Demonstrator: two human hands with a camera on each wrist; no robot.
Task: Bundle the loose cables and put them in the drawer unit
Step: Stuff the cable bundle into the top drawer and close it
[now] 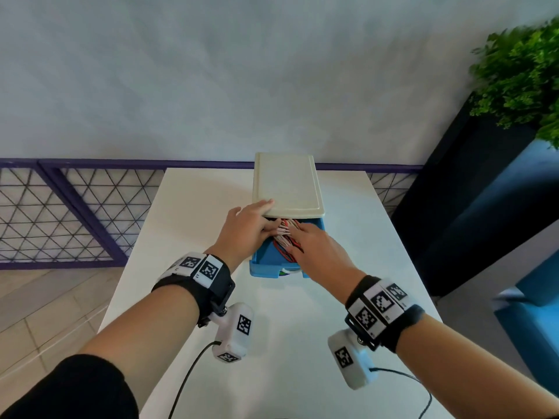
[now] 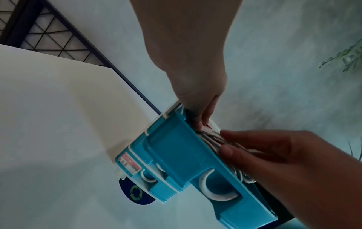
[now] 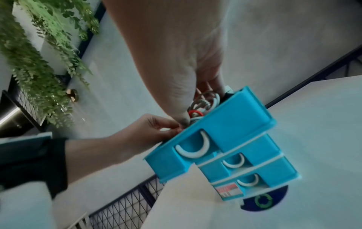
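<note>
The drawer unit [image 1: 287,182] stands on the white table [image 1: 187,237], cream on top, with its blue top drawer [image 1: 264,263] pulled out toward me. A bundle of red and white cables [image 1: 286,237] lies inside that drawer. My left hand [image 1: 248,228] rests its thumb on the unit's top edge, and its fingers reach down onto the cables [image 2: 210,138]. My right hand [image 1: 314,246] comes in from the right. In the left wrist view the right hand [image 2: 274,148] holds the bundle between thumb and fingers. The cables [image 3: 201,106] sit under the right hand [image 3: 195,77].
Two shut blue drawers [image 3: 245,164] lie below the open one. A dark round sticker [image 2: 135,193] shows on the table at the unit's foot. A purple mesh railing [image 1: 60,213] runs behind the table, and a black planter with greenery [image 1: 520,74] stands at the right.
</note>
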